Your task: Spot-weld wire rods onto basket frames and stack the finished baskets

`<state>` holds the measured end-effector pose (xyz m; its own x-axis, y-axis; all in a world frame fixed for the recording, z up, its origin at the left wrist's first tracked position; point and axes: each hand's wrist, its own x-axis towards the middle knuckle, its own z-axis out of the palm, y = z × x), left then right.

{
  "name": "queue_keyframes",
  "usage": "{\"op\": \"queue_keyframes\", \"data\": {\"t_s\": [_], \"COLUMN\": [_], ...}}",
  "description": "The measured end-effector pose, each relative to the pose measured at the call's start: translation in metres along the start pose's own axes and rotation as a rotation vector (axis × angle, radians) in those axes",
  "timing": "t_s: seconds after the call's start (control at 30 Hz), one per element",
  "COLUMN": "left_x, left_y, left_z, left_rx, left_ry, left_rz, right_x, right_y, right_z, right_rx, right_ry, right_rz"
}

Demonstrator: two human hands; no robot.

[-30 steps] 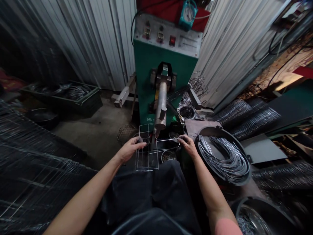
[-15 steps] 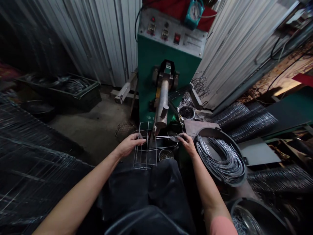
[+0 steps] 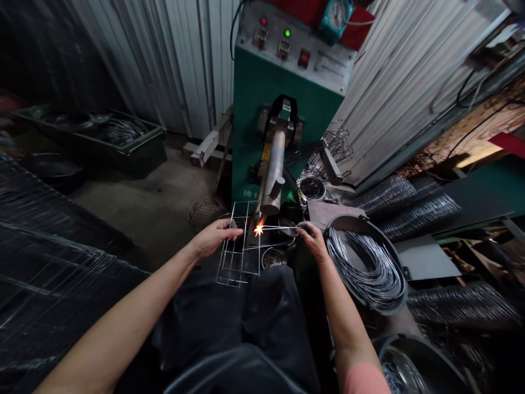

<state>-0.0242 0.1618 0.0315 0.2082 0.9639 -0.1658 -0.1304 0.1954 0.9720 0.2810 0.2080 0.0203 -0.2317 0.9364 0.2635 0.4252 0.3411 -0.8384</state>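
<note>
My left hand is closed on the left side of a small wire frame, thumb and fingers pinching its wires. At the other side, my right hand pinches the end of a bent wire piece that reaches leftward to the frame. Where wire and frame meet, orange sparks burst just below the tip of the spot welder's arm. This arm juts from a green welding machine, whose panel shows one red and one green light. The fingertips of both hands are partly hidden.
Right of my right hand stands a round tub holding many bent wires. A second tub is nearer me. A small bowl sits below the frame. Stacked wire mesh fills the left, with a metal bin behind.
Sparks have appeared at the joint and the panel's green light has come on. Both hands keep their grips; the frame is tilted slightly more, and the whole view has shifted a little.
</note>
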Motion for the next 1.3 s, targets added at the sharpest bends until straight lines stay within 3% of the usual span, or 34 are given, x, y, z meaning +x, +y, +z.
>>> {"op": "queue_keyframes", "data": {"t_s": [0.17,0.33,0.4,0.53,0.67,0.8,0.97,1.3], "left_x": [0.001,0.0,-0.002,-0.009,-0.016,-0.021,-0.023,-0.017], "left_y": [-0.003,-0.002,-0.001,-0.002,-0.006,-0.01,-0.009,-0.01], "left_z": [-0.001,0.002,0.003,0.004,0.006,0.012,0.016,0.009], "left_rx": [0.013,0.021,0.002,-0.024,0.029,0.08,0.095,0.09], "left_ry": [0.01,0.018,0.035,0.104,0.188,0.217,0.241,0.228], "left_rz": [0.004,-0.009,-0.023,0.014,0.125,0.172,0.155,0.147], "right_x": [0.0,-0.014,-0.027,-0.059,-0.067,-0.042,-0.011,0.002], "right_y": [0.0,-0.005,-0.005,-0.002,-0.005,-0.015,-0.02,-0.017], "right_z": [0.001,-0.023,-0.037,-0.05,-0.037,-0.01,0.018,0.017], "right_rx": [-0.009,-0.092,-0.105,-0.178,-0.225,-0.171,-0.202,-0.214], "right_ry": [0.028,0.13,0.15,0.051,0.068,0.097,0.019,-0.079], "right_rz": [-0.033,-0.14,-0.12,0.001,0.024,-0.067,-0.132,-0.126]}}
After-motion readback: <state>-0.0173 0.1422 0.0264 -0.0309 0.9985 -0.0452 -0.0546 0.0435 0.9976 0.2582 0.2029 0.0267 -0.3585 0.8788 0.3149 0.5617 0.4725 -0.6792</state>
